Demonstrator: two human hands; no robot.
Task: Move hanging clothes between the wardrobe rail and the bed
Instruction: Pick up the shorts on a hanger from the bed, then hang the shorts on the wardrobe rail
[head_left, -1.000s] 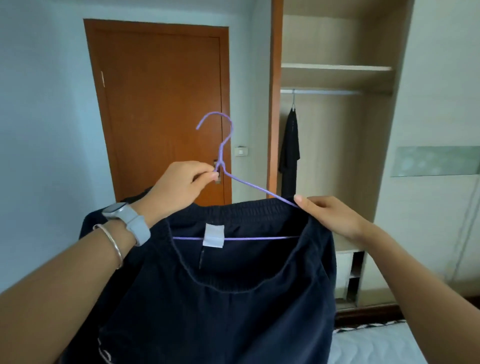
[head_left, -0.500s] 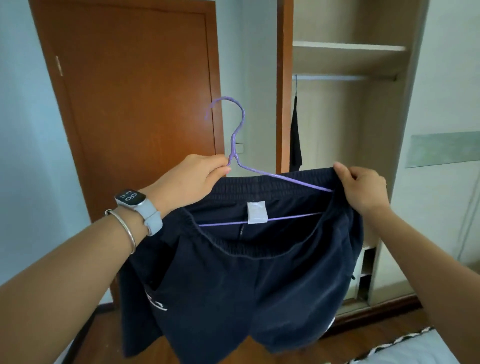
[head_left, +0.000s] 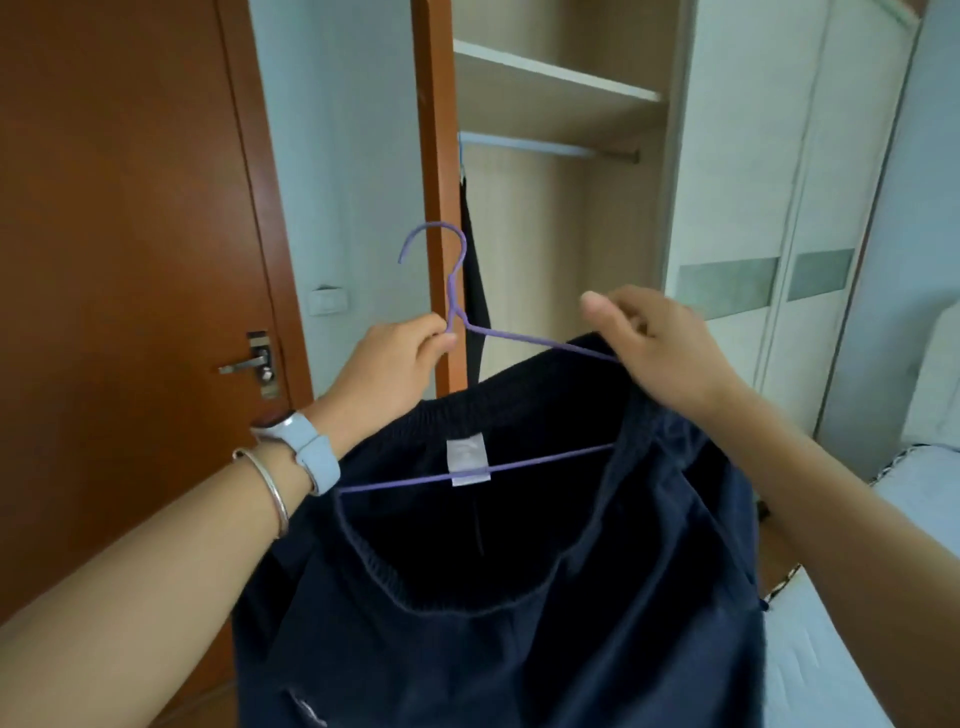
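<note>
Both hands are raised: my left hand (head_left: 400, 358) pinches the neck of a thin purple wire hanger (head_left: 457, 317), and my right hand (head_left: 660, 348) grips its sloping arm and the waistband of dark navy shorts (head_left: 519, 597). They hang before the open wardrobe, below its rail (head_left: 545, 148). Loosely draped, the shorts could slide off if the hanger tilts.

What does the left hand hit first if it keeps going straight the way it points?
Likely the wardrobe's orange-brown side post, just beyond the left hand and the purple hanger it pinches. Depth is unclear.
</note>
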